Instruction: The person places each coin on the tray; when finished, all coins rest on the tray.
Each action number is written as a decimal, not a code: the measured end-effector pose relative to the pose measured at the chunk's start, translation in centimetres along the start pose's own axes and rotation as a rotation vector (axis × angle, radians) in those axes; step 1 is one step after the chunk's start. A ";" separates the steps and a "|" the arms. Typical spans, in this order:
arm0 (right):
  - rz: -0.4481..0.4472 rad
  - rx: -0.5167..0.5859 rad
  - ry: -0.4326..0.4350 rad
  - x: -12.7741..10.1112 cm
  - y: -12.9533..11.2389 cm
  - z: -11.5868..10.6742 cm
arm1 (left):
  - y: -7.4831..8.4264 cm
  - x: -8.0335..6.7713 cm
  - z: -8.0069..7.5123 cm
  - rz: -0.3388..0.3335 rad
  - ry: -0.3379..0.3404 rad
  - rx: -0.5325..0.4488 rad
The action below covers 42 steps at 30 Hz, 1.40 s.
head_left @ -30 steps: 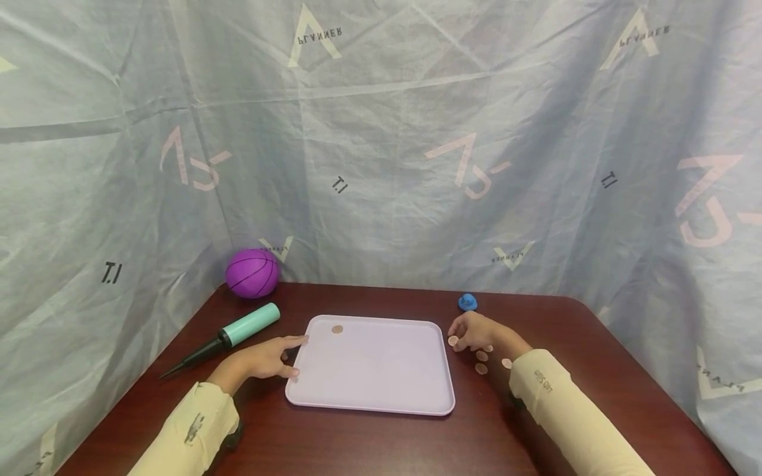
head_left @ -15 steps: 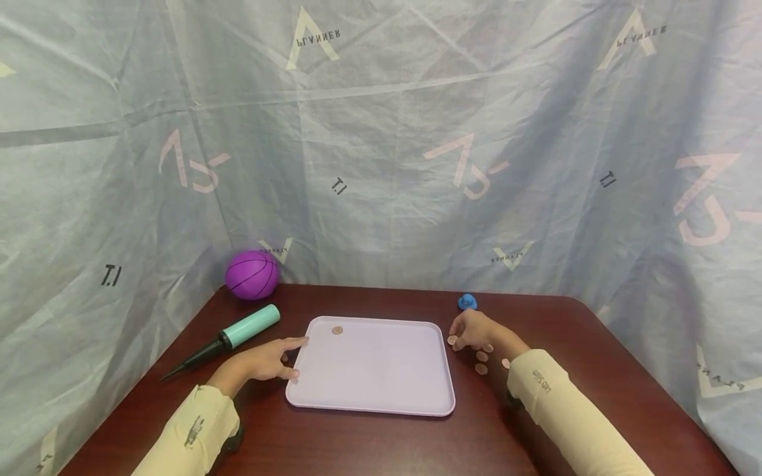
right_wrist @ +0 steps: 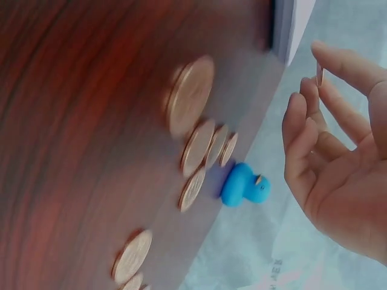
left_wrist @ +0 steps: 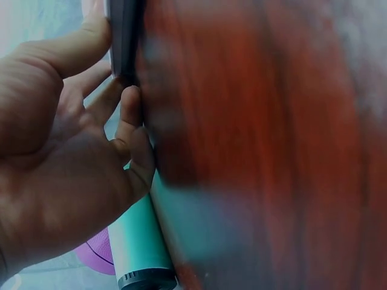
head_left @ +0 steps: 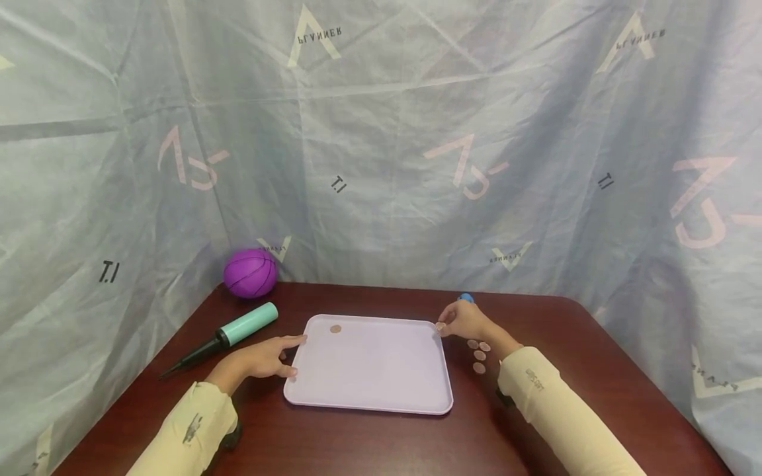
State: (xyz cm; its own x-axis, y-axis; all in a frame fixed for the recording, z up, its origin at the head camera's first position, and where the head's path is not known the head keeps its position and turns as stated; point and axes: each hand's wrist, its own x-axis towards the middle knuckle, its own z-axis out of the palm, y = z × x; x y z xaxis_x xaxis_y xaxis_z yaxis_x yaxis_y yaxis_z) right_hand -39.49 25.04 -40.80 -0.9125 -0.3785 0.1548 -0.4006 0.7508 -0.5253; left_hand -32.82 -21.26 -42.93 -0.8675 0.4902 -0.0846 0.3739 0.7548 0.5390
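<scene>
A lilac tray [head_left: 369, 390] lies flat in the middle of the dark wooden table. One copper coin [head_left: 336, 328] sits in its far left corner. My left hand [head_left: 290, 356] grips the tray's left edge [left_wrist: 124, 36], thumb on one side and fingers [left_wrist: 130, 103] on the other. My right hand [head_left: 443, 325] hovers at the tray's far right corner and pinches a coin [right_wrist: 318, 74] between thumb and forefinger. Several more coins [head_left: 479, 356] lie on the table just right of the tray, and they show large in the right wrist view [right_wrist: 190, 96].
A small blue toy duck [right_wrist: 242, 184] stands behind the loose coins, mostly hidden by my right hand in the head view. A teal hand pump [head_left: 238, 330] and a purple ball [head_left: 251, 273] lie at the far left. Printed grey sheeting closes in the table's back and sides.
My right hand has risen from the loose coins with one coin pinched and moved left to the tray's far right corner. The left hand has stayed on the tray's edge.
</scene>
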 end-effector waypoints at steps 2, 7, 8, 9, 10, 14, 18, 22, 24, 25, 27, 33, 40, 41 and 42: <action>-0.007 0.010 -0.002 0.3 -0.4 0.2 | 0.0 0.1 -0.1 -0.001 -0.002 0.007; 0.016 0.007 -0.012 1.0 -1.6 0.9 | 0.1 0.2 0.1 -0.016 -0.004 0.002; 0.024 0.006 -0.017 1.1 -1.8 1.0 | 0.1 0.2 0.1 -0.021 -0.004 -0.001; 0.028 0.005 -0.022 1.3 -2.1 1.1 | 0.1 0.1 0.1 -0.025 -0.004 -0.004; 0.031 0.005 -0.029 1.4 -2.3 1.3 | 0.1 0.1 0.1 -0.028 -0.004 -0.004; 0.059 0.013 -0.031 2.1 -3.3 1.8 | 0.2 0.1 0.0 -0.032 -0.007 -0.002; 0.078 0.022 -0.021 2.8 -3.9 2.3 | 0.3 0.1 -0.1 -0.018 -0.008 0.005; 0.067 0.014 -0.021 3.4 -4.5 2.8 | 0.5 0.1 -0.2 -0.014 -0.007 0.012; 0.067 0.010 -0.024 3.6 -5.0 2.9 | 0.6 0.1 -0.2 -0.019 -0.008 0.017; 0.067 0.011 -0.027 3.7 -5.2 3.0 | 0.6 0.1 -0.2 -0.020 -0.009 0.021; 0.075 0.017 -0.036 3.9 -5.7 3.1 | 0.7 0.1 -0.2 -0.021 -0.009 0.021; 0.070 0.032 -0.068 4.5 -6.6 3.6 | 0.5 0.0 0.0 -0.018 -0.009 0.002; 0.049 0.017 -0.079 5.2 -7.3 4.2 | 0.4 0.0 0.0 -0.021 -0.007 0.013; 0.052 0.011 -0.078 5.4 -7.4 4.4 | 0.4 0.0 0.0 -0.022 -0.006 0.015; 0.056 0.008 -0.077 5.5 -7.5 4.6 | 0.5 0.0 -0.1 -0.023 -0.005 0.015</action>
State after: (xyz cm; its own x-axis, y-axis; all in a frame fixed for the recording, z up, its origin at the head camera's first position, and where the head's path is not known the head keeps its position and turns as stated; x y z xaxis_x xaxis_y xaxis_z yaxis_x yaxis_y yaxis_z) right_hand -41.14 14.87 -39.86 -0.9241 -0.3772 0.0604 -0.3485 0.7677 -0.5378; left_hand -32.64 -20.96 -42.64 -0.8745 0.4743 -0.1011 0.3583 0.7724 0.5243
